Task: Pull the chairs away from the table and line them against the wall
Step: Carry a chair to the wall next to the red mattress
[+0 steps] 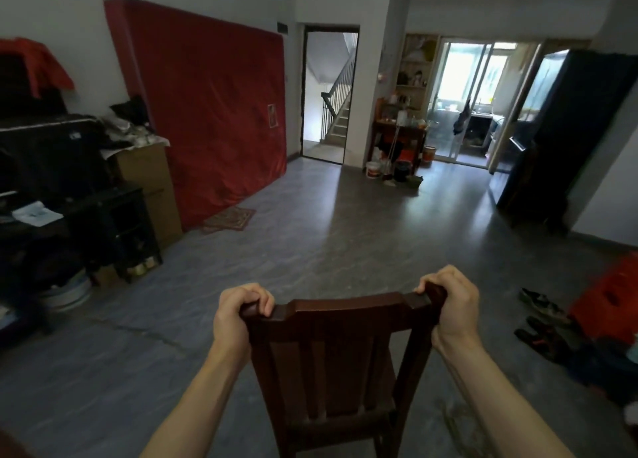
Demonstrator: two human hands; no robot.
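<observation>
At the bottom centre of the frame, I gripped a dark wooden chair (331, 361) by its top rail, my left hand (238, 314) wrapped over the left corner and my right hand (452, 305) curled round the right corner, both closed firmly on the wood. The chair's back faced me, its seat pointing away across open grey floor (310, 236); whether its legs touched the floor could not be told, as they ran out of the lower edge. No table appeared in the frame, so I judged the chair was already clear of it and this was the carrying stage, with the placing against a wall not yet done.

At the lower right, a pair of shoes (542, 305) lay on the floor beside a red heap. At the left edge stood dark cluttered furniture and a cardboard box (152, 188). Beyond that, in the upper left, a red mattress (214, 112) leaned against the white wall, a small mat (229, 218) at its foot. Farthest off, at upper centre, an open doorway (329, 95) showed a staircase.

The next move, as I read it, called for steering the chair towards a free stretch of wall, keeping clear of the shoes, and setting its back flat to it.
</observation>
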